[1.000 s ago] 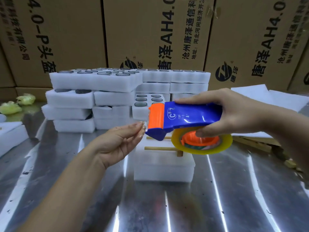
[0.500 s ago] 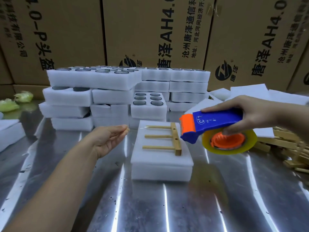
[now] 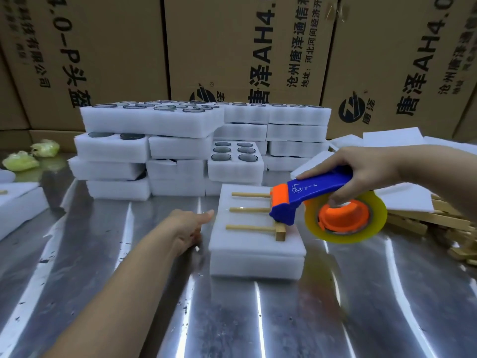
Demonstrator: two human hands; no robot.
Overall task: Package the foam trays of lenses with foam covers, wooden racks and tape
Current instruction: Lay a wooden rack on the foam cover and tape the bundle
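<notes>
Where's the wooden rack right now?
The wooden rack lies atop the foam cover at centre, under the nose of the tape dispenser held by the right hand.

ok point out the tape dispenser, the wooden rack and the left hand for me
tape dispenser [image 3: 318, 188]: head view, on the blue handle body.
wooden rack [image 3: 249, 210]: head view, on the middle wooden prong.
left hand [image 3: 187, 226]: head view, on the back of the hand beside the covered foam tray.

we see open metal table [image 3: 258, 319] in front, stacked foam trays [image 3: 154, 151] blocking behind, wooden racks [image 3: 438, 223] crowding the right
</notes>
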